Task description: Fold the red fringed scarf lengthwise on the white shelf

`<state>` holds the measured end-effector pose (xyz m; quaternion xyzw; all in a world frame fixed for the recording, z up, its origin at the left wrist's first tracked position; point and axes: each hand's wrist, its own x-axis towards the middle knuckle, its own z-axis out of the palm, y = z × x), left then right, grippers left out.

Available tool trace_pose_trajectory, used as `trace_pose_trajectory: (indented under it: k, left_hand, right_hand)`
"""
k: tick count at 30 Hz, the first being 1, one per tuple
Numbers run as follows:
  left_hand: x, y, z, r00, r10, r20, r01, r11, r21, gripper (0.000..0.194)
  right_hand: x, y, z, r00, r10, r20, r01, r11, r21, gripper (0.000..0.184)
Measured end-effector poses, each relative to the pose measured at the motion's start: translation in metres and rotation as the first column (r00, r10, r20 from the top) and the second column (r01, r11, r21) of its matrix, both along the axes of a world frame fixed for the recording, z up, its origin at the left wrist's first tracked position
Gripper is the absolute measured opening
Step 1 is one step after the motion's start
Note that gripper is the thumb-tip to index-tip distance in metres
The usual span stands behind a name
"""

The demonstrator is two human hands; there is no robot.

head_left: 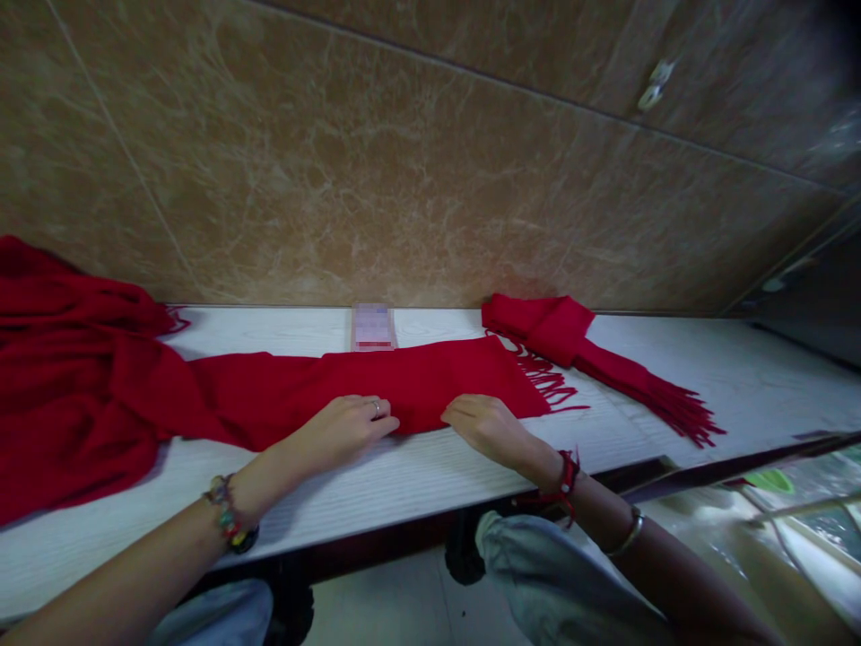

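A long red scarf (417, 372) lies folded lengthwise across the white tabletop, its fringe fanned out to the right. On its near edge, around the middle, my left hand (356, 426) is closed, fingers curled on the cloth, a ring on one finger. A little to the right, my right hand (481, 429) pinches the same edge near the fringed end. Leftward the cloth runs into a loose heap of red fabric (73, 386). Behind the fringe rests a second red scarf (544, 327), folded with its fringe pointing right and toward me.
The white tabletop (773, 377) runs along a brown marbled wall (336, 161). A small packet or card (373, 327) with a blurred face sits at the wall, just behind the scarf. Below the front edge show my trouser legs, and clear plastic lies at the lower right.
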<state>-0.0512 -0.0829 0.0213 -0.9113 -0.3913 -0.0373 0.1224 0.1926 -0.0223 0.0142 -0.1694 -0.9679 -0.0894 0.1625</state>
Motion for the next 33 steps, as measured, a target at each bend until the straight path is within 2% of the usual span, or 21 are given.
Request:
trace_pose_trajectory:
  k: [7, 12, 17, 22, 26, 30, 33]
  left_hand:
    - [-0.003, 0.001, 0.002, 0.993, -0.109, -0.043, 0.112, 0.992, 0.066, 0.018]
    - [0.002, 0.002, -0.004, 0.995, -0.100, -0.022, 0.102, 0.982, 0.156, 0.017]
    - [0.004, 0.000, -0.005, 0.996, -0.054, 0.067, 0.043, 0.988, 0.150, 0.019]
    - [0.005, -0.001, -0.002, 0.994, -0.044, 0.102, 0.036, 0.997, 0.073, 0.022]
    - [0.004, -0.001, 0.002, 0.989, -0.061, 0.138, 0.070, 0.996, -0.060, 0.021]
    - [-0.001, -0.001, 0.005, 0.965, -0.044, 0.260, 0.113, 0.960, -0.257, 0.029]
    - [-0.004, 0.000, 0.011, 0.952, -0.032, 0.305, 0.145, 0.923, -0.356, 0.028]
  right_hand:
    - [-0.001, -0.004, 0.000, 1.000, 0.004, 0.029, -0.005, 1.000, 0.012, 0.017]
    - [-0.012, -0.010, -0.001, 1.000, 0.014, -0.012, -0.014, 0.999, 0.040, 0.009]
    - [-0.020, -0.012, 0.000, 1.000, -0.002, 0.017, 0.000, 0.993, 0.116, 0.012]
    - [-0.019, -0.013, -0.001, 1.000, -0.016, -0.010, 0.017, 0.987, 0.162, 0.021]
    - [-0.017, -0.013, -0.002, 0.999, 0.011, 0.048, -0.017, 0.990, 0.137, 0.018]
    - [-0.015, -0.011, -0.002, 0.996, 0.043, 0.084, -0.049, 0.997, 0.063, 0.013]
    - [-0.011, -0.009, -0.002, 0.994, 0.074, 0.080, -0.076, 0.997, 0.026, 0.012]
